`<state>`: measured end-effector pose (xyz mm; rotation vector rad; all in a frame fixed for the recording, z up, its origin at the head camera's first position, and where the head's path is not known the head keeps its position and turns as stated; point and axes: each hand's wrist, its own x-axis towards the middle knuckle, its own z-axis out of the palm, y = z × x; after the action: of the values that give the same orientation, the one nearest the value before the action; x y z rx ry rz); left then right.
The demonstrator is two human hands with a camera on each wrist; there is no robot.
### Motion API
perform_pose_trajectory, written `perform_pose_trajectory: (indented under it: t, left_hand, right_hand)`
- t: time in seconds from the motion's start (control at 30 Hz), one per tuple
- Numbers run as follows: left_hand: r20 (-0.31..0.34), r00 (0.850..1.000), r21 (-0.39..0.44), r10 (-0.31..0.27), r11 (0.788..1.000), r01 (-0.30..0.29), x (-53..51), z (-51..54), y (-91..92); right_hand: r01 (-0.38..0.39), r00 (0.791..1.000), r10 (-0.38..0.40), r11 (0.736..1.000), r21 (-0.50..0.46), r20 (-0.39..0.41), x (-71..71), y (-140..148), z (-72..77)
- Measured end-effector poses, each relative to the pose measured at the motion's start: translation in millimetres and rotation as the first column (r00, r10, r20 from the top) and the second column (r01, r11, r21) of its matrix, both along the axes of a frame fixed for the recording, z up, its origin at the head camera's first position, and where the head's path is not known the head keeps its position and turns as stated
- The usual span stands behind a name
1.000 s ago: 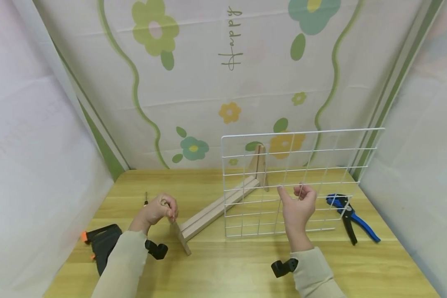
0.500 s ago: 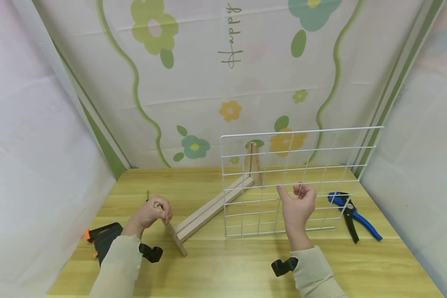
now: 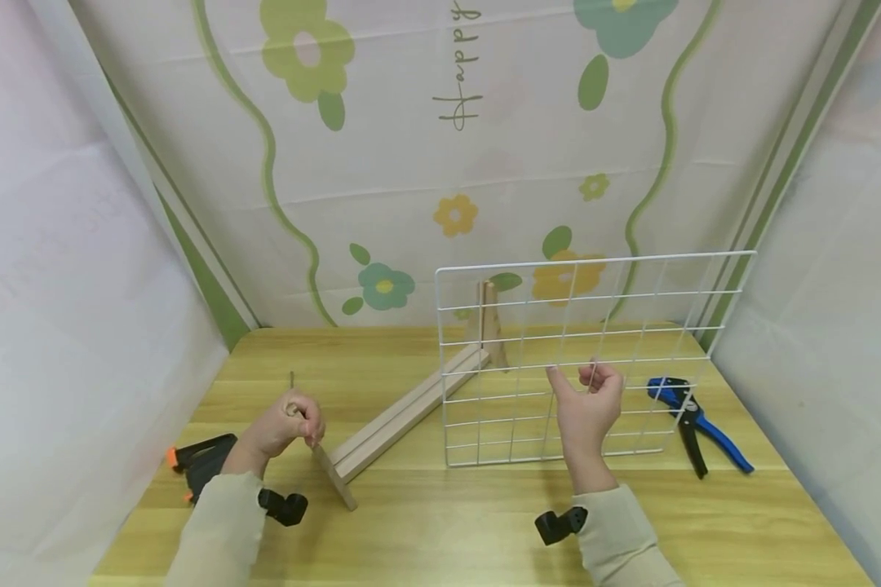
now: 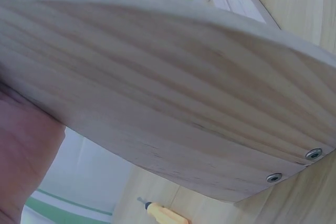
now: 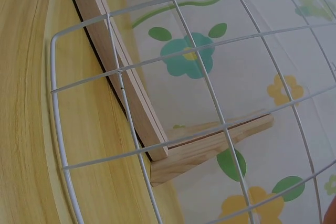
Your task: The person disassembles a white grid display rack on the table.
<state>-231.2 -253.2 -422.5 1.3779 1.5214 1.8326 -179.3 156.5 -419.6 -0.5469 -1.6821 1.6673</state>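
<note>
I have the left hand [image 3: 279,424] curled on the near end of the wooden stand [image 3: 405,416], which slants away across the counter [image 3: 470,530]; the right hand [image 3: 587,412], fingers bent, holds the white wire grid [image 3: 564,335] up at its fingertips.

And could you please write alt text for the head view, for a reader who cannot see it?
A person's left hand grips the near end of a wooden stand on a table; the right hand holds a white wire grid, through which the stand's far end shows. Blue and black pliers lie at the right, a black-and-orange tool at the left.
</note>
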Motion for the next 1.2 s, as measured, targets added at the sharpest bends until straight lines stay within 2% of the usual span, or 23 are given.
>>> perform_pose_trajectory:
  t: [0.27, 0.43, 0.5, 0.6, 0.77, 1.2]
  left_hand:
    - [-0.045, 0.997, -0.002, 0.061, 0.998, -0.061, 10.1, -2.2, -10.7]
    - [-0.003, 0.992, -0.023, 0.123, 0.992, -0.123, 16.7, 0.4, -14.6]
    - [0.022, 0.987, -0.040, 0.162, 0.986, -0.161, 19.0, 1.4, -15.9]
    - [0.028, 0.974, -0.062, 0.226, 0.973, -0.224, 22.6, 2.3, -16.9]
    - [0.042, 0.951, -0.058, 0.306, 0.951, -0.303, 29.2, 1.9, -16.1]
    - [0.035, 0.923, -0.039, 0.384, 0.923, -0.383, 46.4, 3.7, -12.4]
  right_hand:
    - [0.024, 0.999, -0.025, 0.999, 0.023, 0.033, 0.3, 0.3, -1.5]
    - [0.044, 0.998, -0.045, 0.998, 0.035, 0.042, 0.3, -1.0, -2.7]
    - [0.057, 0.998, -0.058, 0.997, 0.049, 0.032, -0.5, -0.7, -3.6]
    - [0.083, 0.997, -0.083, 0.993, 0.082, 0.003, -3.1, 1.1, -5.3]
    - [0.119, 0.993, -0.116, 0.983, 0.137, -0.033, -7.5, 4.6, -9.6]
    - [0.123, 0.992, -0.114, 0.974, 0.188, -0.057, -20.5, 6.3, -15.0]
